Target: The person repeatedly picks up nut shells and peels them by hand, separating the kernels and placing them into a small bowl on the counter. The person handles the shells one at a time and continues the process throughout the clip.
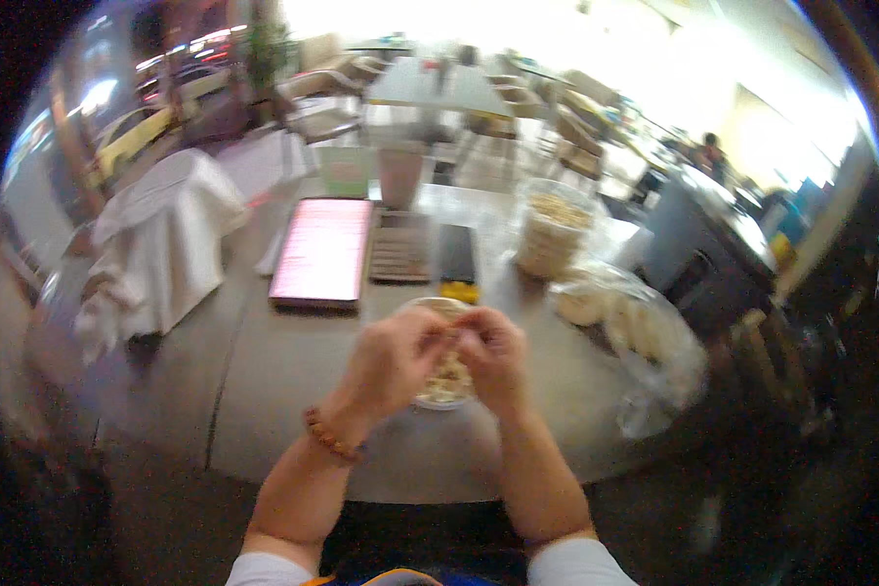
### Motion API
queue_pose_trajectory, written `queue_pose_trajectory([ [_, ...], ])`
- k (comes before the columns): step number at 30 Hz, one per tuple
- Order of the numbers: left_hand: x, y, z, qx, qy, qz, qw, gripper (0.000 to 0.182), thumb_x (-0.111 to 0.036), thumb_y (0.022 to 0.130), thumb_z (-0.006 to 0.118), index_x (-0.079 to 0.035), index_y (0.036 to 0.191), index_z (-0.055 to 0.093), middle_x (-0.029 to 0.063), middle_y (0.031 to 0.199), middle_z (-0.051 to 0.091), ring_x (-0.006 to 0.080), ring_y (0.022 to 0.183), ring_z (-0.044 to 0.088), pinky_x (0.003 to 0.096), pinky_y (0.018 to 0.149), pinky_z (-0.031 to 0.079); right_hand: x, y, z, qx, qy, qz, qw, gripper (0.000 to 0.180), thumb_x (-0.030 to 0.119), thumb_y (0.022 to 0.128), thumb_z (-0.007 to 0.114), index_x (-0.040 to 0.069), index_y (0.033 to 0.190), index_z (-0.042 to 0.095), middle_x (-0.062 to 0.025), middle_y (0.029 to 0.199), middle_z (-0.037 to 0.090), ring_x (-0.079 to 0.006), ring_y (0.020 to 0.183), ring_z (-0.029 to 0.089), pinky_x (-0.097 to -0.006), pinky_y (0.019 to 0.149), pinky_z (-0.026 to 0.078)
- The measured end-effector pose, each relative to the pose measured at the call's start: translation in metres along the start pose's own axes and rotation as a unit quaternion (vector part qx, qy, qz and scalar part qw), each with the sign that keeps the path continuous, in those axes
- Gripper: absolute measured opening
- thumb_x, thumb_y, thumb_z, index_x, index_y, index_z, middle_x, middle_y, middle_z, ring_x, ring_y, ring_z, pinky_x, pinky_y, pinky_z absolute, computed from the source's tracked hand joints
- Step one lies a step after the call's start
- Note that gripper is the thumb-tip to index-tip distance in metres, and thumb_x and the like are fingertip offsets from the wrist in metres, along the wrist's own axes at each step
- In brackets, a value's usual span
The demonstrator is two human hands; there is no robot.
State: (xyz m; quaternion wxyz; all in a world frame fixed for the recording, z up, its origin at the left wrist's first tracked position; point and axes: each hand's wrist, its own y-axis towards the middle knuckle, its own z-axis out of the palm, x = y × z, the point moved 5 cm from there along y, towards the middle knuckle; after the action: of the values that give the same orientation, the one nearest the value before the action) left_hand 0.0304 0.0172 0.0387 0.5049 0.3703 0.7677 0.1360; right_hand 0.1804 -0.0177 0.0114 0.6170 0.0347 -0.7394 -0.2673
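My left hand [399, 355], with a beaded bracelet [329, 437] at the wrist, meets my right hand [497, 359] above a round bowl [443, 405]. The fingertips of both hands are pinched close together. Blur hides whether a small piece is between them. Pale, small pieces [450, 377] lie in the bowl, and my hands cover part of its rim. Just beyond the bowl is a dark, flat object with a yellow end [458, 260]. To the right stands a clear tub [553, 231] filled with pale pieces, beside a clear plastic bag [630, 329] with pale contents.
A tablet-like device with a lit pink screen [322, 253] stands left of a brown slatted box [401, 247]. Behind them are a cup [399, 176] and a green card [344, 172]. White cloth [161, 234] drapes at left. A dark bulky object [703, 234] is at right.
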Motion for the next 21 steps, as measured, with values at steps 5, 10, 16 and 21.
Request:
queue_pose_trajectory([
  [5, 0.007, -0.005, -0.003, 0.015, -0.162, -0.108, 0.981, 0.009, -0.007, 0.092, 0.070, 0.000, 0.097, 0.068, 0.0092, 0.088, 0.071, 0.0153, 0.078, 0.068, 0.0299, 0.069, 0.055, -0.008, -0.002, 0.003, -0.023, 0.329, 0.215, 0.919, 0.015, 0.000, 0.091, 0.054, 0.000, 0.105, 0.061, -0.0026, 0.079, 0.060, -0.0077, 0.063, 0.053, -0.0213, 0.053, 0.041],
  [10, 0.008, -0.001, -0.005, -0.026, -0.190, -0.075, 0.979, 0.013, -0.007, 0.093, 0.071, 0.001, 0.103, 0.068, 0.0067, 0.089, 0.071, 0.0116, 0.080, 0.066, 0.0264, 0.070, 0.055, -0.007, -0.002, 0.011, 0.052, 0.250, 0.160, 0.954, 0.020, -0.002, 0.093, 0.051, 0.000, 0.110, 0.061, -0.0014, 0.085, 0.060, -0.0080, 0.063, 0.051, -0.0227, 0.053, 0.039],
  [16, 0.015, -0.004, -0.002, 0.031, -0.174, -0.136, 0.975, 0.011, -0.008, 0.092, 0.071, 0.001, 0.094, 0.066, 0.0063, 0.087, 0.069, 0.0119, 0.082, 0.065, 0.0264, 0.071, 0.054, -0.008, -0.003, 0.008, 0.039, 0.018, 0.081, 0.996, 0.019, -0.004, 0.089, 0.056, -0.001, 0.107, 0.062, -0.0019, 0.088, 0.062, -0.0063, 0.073, 0.054, -0.0236, 0.063, 0.047],
  [21, 0.010, -0.003, -0.007, 0.026, -0.113, -0.067, 0.991, 0.014, -0.011, 0.091, 0.073, 0.000, 0.090, 0.064, 0.0112, 0.083, 0.067, 0.0176, 0.076, 0.065, 0.0325, 0.067, 0.053, 0.007, -0.010, 0.011, 0.039, 0.012, 0.028, 0.999, 0.014, -0.006, 0.085, 0.059, 0.001, 0.097, 0.061, 0.0007, 0.084, 0.060, -0.0057, 0.076, 0.054, -0.0228, 0.066, 0.045],
])
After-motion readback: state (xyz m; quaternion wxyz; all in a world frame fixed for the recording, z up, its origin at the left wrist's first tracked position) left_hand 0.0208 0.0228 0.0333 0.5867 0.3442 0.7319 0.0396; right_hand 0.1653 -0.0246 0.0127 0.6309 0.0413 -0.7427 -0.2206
